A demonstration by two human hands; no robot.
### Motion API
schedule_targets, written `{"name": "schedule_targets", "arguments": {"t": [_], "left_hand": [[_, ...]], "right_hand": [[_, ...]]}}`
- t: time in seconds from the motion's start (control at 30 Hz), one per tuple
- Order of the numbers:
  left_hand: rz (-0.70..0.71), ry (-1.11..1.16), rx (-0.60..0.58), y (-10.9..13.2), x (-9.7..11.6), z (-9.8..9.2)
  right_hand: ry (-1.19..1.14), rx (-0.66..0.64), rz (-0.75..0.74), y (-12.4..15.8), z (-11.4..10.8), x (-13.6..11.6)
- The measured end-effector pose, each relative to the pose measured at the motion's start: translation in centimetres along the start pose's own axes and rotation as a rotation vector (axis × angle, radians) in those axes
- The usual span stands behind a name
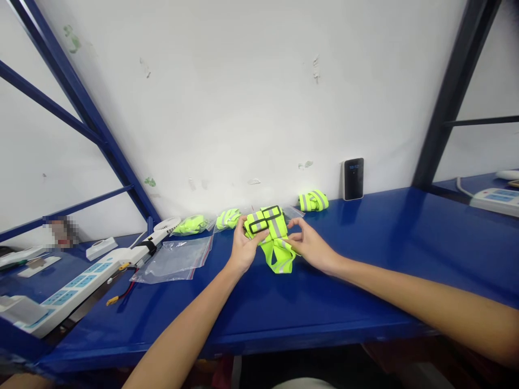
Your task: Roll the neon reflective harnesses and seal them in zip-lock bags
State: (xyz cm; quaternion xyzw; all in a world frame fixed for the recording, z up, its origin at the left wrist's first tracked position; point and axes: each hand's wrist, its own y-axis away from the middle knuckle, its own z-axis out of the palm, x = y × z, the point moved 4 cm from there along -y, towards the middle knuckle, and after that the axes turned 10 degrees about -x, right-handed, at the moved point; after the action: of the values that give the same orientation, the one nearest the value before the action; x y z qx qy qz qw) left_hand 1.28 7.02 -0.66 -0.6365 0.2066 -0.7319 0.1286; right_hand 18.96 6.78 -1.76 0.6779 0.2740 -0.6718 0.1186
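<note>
A fluorescent yellow reflective safety vest (pixel 276 254) lies folded on the blue shelf top (pixel 324 302) in front of me, with grey reflective stripes and black-edged bands on top. My left hand (pixel 243 246) grips the folded upper part from the left side. My right hand (pixel 311 249) reaches in from the right, its fingertips pinching the vest's right edge. A clear plastic bag (pixel 292 212) lies partly hidden behind the vest.
Two bagged yellow vests (pixel 192 225) and a folded one (pixel 313 201) line the wall, near a black digital device (pixel 353 179). To the left are an empty zip bag (pixel 174 260), a white power strip (pixel 68 298), a small fan and loose wires. Blue steel uprights stand at both sides.
</note>
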Motion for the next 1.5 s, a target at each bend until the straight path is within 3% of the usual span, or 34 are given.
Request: {"name": "schedule_targets", "arguments": {"t": [0.1, 0.27, 0.4, 0.5, 0.6, 0.77, 0.97, 1.1, 1.27, 1.43, 1.5], "left_hand": [[-0.014, -0.009, 0.029, -0.2, 0.2, -0.5], [-0.091, 0.06, 0.101, -0.3, 0.5, -0.7], [-0.203, 0.107, 0.147, 0.0, 0.3, -0.3], [-0.232, 0.113, 0.119, 0.1, -0.1, -0.1], [-0.251, 0.121, 0.079, 0.1, -0.5, -0.1], [-0.255, 0.101, 0.066, 0.1, -0.6, -0.3], [-0.215, 0.054, 0.06, -0.1, -0.4, -0.6], [-0.114, -0.117, -0.086, -0.1, 0.2, 0.4], [-0.035, -0.276, -0.223, 0.3, 1.3, 1.8], [-0.134, -0.326, -0.376, 0.8, 1.4, 2.3], [-0.177, -0.269, -0.399, 0.9, 1.2, 2.1]], "right_hand": [[0.12, -0.065, -0.11, 0.6, 0.1, -1.3], [0.564, -0.353, -0.276, 2.0, 1.2, -2.3], [0.921, -0.246, -0.342, 1.5, 1.1, -1.5], [1.058, -0.206, -0.502, 1.2, 0.9, -2.0], [1.031, -0.275, -0.608, 1.2, 0.8, -2.8], [0.866, -0.241, -0.58, 1.3, 0.4, -3.1], [0.884, -0.282, -0.607, 1.5, 0.2, -3.4], [0.873, -0.282, -0.661, 1.4, -0.3, -4.4], [0.889, -0.223, -0.58, 1.1, -1.2, -4.8], [0.917, -0.335, -0.551, 1.4, -1.0, -4.2], [0.899, -0.313, -0.537, 1.5, -0.9, -4.1]]}}
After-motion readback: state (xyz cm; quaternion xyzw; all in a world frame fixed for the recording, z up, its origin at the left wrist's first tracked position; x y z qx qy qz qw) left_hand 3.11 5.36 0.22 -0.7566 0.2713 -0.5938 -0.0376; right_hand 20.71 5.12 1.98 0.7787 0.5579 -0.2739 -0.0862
